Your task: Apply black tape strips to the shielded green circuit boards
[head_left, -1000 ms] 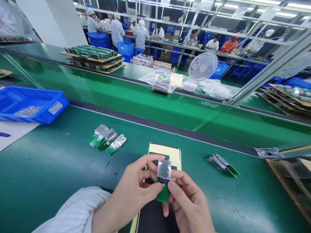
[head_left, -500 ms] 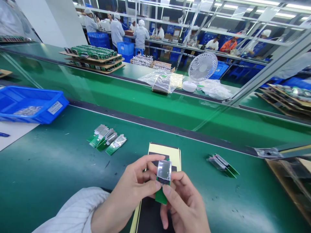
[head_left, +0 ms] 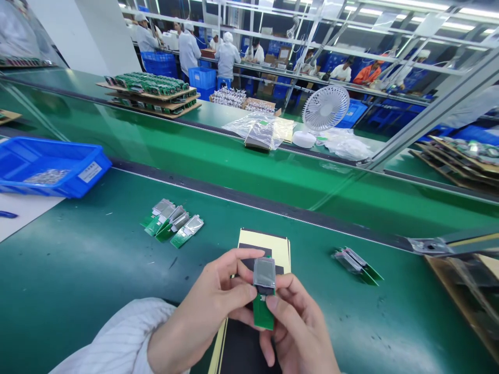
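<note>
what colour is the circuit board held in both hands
The circuit board is green; the head view shows it.

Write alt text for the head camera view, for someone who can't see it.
A person's left hand and right hand hold a small green circuit board with a grey screen over black and yellow sheets on a green workbench. Similar boards lie on either side, a blue bin sits at left, and people work beyond.

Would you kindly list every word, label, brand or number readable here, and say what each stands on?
No text can be read.
White label on the blue bin: dark marks, too blurred to read.
Held circuit board: no legible marking.
Hanging sheet, top right: cannot tell whether it bears text.
</note>
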Tool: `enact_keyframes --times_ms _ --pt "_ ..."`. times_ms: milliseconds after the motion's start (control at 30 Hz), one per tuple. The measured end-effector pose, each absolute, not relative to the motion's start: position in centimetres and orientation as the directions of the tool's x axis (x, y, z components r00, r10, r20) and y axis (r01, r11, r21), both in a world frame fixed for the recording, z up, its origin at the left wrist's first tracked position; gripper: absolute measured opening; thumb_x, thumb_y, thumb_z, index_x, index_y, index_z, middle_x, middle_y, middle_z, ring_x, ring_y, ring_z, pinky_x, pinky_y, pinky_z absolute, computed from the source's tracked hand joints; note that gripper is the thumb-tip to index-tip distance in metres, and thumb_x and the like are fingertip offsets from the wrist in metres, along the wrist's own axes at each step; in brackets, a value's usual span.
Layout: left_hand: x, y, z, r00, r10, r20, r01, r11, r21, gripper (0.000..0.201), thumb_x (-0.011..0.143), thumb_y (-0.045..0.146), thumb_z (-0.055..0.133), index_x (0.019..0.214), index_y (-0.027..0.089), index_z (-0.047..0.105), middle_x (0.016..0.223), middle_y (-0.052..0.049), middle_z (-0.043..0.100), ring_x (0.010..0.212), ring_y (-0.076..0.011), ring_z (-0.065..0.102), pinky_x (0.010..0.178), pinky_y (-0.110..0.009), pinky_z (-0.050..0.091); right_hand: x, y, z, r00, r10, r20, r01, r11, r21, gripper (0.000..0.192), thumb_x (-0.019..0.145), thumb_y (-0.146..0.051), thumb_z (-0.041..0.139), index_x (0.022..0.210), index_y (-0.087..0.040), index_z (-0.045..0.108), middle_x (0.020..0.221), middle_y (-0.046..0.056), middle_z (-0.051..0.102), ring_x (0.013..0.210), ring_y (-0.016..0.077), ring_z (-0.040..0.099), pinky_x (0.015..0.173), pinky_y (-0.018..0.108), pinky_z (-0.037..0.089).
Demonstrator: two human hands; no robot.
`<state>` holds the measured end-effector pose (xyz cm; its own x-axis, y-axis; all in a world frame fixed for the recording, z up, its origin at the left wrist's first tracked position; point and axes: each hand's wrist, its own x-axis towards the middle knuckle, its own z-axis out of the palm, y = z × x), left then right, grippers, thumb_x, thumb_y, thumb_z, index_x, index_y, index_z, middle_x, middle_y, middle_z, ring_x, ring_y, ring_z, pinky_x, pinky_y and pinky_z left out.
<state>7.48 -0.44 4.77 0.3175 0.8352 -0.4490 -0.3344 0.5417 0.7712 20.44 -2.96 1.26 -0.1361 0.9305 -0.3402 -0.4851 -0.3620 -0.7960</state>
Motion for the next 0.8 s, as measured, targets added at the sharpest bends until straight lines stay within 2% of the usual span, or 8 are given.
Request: enact_keyframes --times_ms 333,500,633,800 --pt "7.70 -0.64 3.97 0.278 0.864 -0.419 -0.325 0.495 0.806 0.030 0.071 0.012 0.062 0.100 0.023 0.057 0.072 0.007 0.047 0.058 -0.0062 0.055 0.050 -0.018 0.055 20.44 -3.00 1.74 -0.115 0.920 -0.374 -0.454 -0.383 -0.804 0.018 0.074 -0.033 0.067 0.078 -0.018 0.058 0.063 -0.005 0.051 0.043 0.0052 0.046 0.030 0.012 0.040" --pt "7.74 -0.71 4.16 0.275 0.871 -0.406 -0.298 0.479 0.826 0.027 0.072 0.010 0.060 0.096 0.021 0.057 0.073 0.007 0.046 0.052 -0.0045 0.056 0.051 -0.020 0.055 20.41 -2.87 1.59 -0.073 0.938 -0.338 -0.437 -0.335 -0.835 0.022 0.073 -0.035 0.068 0.069 -0.018 0.054 0.058 -0.006 0.051 0.041 0.0051 0.046 0.029 0.012 0.040" --pt "7.66 -0.70 4.21 0.268 0.870 -0.413 -0.294 0.483 0.825 0.027 0.072 0.011 0.060 0.097 0.021 0.058 0.073 0.007 0.046 0.053 -0.0044 0.055 0.050 -0.018 0.054 20.54 -2.87 1.79 -0.096 0.941 -0.324 -0.423 -0.333 -0.843 0.022 0.074 -0.035 0.067 0.072 -0.018 0.053 0.063 -0.004 0.053 0.044 0.0056 0.048 0.030 0.012 0.040" --pt "7.77 -0.74 4.34 0.272 0.882 -0.385 -0.265 0.454 0.851 0.027 0.072 0.012 0.060 0.098 0.022 0.057 0.072 0.006 0.045 0.058 -0.0059 0.054 0.051 -0.017 0.053 20.49 -2.94 1.86 -0.105 0.951 -0.290 -0.310 -0.309 -0.899 0.024 0.073 -0.037 0.067 0.075 -0.019 0.051 0.070 -0.002 0.055 0.048 0.0064 0.047 0.030 0.012 0.039"
